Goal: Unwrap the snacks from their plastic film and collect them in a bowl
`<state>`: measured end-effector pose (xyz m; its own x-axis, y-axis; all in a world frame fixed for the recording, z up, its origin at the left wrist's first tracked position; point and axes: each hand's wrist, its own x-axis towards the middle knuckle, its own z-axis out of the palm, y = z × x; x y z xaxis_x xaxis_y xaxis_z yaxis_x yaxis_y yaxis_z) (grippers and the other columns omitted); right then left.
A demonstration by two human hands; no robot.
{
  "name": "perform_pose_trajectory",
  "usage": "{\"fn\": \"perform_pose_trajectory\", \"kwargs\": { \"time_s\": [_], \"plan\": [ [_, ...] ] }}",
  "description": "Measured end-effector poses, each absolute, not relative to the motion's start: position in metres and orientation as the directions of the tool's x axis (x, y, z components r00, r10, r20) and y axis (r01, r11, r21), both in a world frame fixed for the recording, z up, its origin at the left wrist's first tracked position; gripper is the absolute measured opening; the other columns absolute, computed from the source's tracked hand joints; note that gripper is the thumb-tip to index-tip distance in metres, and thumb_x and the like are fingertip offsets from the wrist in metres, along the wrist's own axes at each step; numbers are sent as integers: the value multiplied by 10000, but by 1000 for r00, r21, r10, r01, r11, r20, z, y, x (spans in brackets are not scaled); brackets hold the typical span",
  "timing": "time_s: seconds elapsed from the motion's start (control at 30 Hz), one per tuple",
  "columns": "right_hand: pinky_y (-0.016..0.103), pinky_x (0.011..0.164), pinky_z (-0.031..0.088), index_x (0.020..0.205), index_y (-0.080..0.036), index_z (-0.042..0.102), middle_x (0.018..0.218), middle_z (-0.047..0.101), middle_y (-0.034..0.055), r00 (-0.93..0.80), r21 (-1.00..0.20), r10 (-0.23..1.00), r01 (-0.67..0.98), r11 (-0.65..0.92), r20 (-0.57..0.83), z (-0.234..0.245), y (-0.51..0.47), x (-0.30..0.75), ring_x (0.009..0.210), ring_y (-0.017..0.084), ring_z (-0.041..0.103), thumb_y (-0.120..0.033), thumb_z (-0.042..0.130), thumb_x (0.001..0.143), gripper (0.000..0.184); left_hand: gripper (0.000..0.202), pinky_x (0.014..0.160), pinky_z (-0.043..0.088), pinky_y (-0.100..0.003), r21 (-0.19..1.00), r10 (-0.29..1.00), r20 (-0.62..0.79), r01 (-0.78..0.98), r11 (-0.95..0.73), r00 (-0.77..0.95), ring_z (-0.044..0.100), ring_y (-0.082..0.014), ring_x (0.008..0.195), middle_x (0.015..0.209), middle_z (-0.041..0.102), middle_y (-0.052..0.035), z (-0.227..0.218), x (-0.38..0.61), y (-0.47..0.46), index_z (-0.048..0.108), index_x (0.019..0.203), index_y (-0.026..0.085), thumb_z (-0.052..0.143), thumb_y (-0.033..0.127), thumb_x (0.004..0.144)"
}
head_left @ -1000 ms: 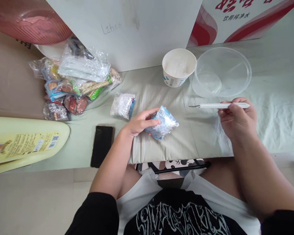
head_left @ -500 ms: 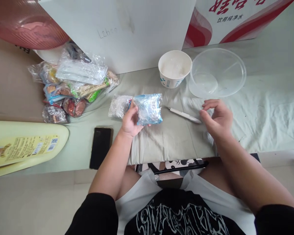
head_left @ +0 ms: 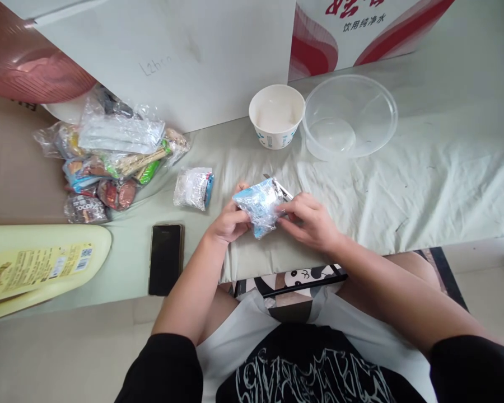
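A crinkly blue and silver snack packet (head_left: 258, 206) is held between both hands over the cloth-covered table. My left hand (head_left: 227, 221) grips its left side with curled fingers. My right hand (head_left: 308, 221) pinches its right edge. A thin white knife (head_left: 282, 189) lies on the cloth just behind the packet, mostly hidden by it and my right hand. A second small clear packet (head_left: 194, 188) lies to the left.
A white paper cup (head_left: 276, 116) and a clear plastic bowl (head_left: 349, 116) stand at the back. A pile of bagged snacks (head_left: 109, 154) sits at left. A black phone (head_left: 165, 258) lies near the table edge, beside a yellow bottle (head_left: 37, 268).
My right hand let go of the white knife, left it on the cloth and came over to the packet. My left hand lifted and turned the packet.
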<state>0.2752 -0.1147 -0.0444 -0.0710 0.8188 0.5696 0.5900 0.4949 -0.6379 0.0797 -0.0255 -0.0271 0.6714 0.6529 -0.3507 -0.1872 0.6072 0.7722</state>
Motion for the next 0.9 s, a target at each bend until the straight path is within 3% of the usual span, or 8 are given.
{"fn": "perform_pose_trajectory", "kwargs": {
  "time_s": [0.13,0.3,0.43,0.57,0.67,0.8,0.9],
  "plan": [
    [309,645,447,860,-254,613,701,590,-16,-72,-662,821,555,505,566,-40,-117,276,664,160,550,-88,572,873,171,535,557,441,-230,772,726,-345,-261,580,595,543,-111,617,767,557,55,-28,83,-23,453,906,254,798,160,508],
    [308,648,497,959,-264,603,836,626,17,-18,-647,779,545,533,627,-35,-117,273,746,166,618,-110,567,904,167,527,699,507,-310,778,803,-352,-327,537,481,602,-174,743,838,605,20,-29,87,-20,552,1042,271,727,200,550],
    [372,777,547,1080,-259,586,1053,676,81,-30,-610,762,580,540,646,-36,-116,270,952,218,667,-198,645,899,200,495,654,493,-261,769,792,-370,-318,554,486,608,-146,732,838,609,44,-28,90,-23,546,1012,272,747,165,573],
    [395,799,514,930,-278,563,951,704,26,-107,-514,709,615,598,697,-35,-121,266,928,215,681,-140,605,888,151,439,652,505,-245,751,791,-370,-345,563,487,618,-123,694,813,627,61,-29,92,-24,558,991,262,767,189,612],
    [407,809,515,896,-269,553,972,716,35,-142,-469,689,634,615,711,-31,-130,260,1001,235,687,-143,604,872,138,394,722,537,-271,740,816,-392,-381,554,425,660,-144,747,837,666,43,-31,92,-23,595,995,239,780,277,649],
    [354,638,493,955,-262,574,865,703,12,-275,-518,715,532,670,643,-32,-138,255,758,178,665,-192,566,911,83,329,768,555,-332,732,767,-457,-299,612,450,701,-215,838,823,695,-14,-34,87,-21,638,925,193,756,431,730],
    [381,718,543,1088,-272,604,1005,681,66,-48,-594,777,616,518,627,-36,-134,256,890,218,669,-215,615,902,194,364,717,554,-348,703,668,-513,-183,687,538,704,-245,804,753,686,-36,-35,83,-22,658,878,176,746,499,734]
  ]
}}
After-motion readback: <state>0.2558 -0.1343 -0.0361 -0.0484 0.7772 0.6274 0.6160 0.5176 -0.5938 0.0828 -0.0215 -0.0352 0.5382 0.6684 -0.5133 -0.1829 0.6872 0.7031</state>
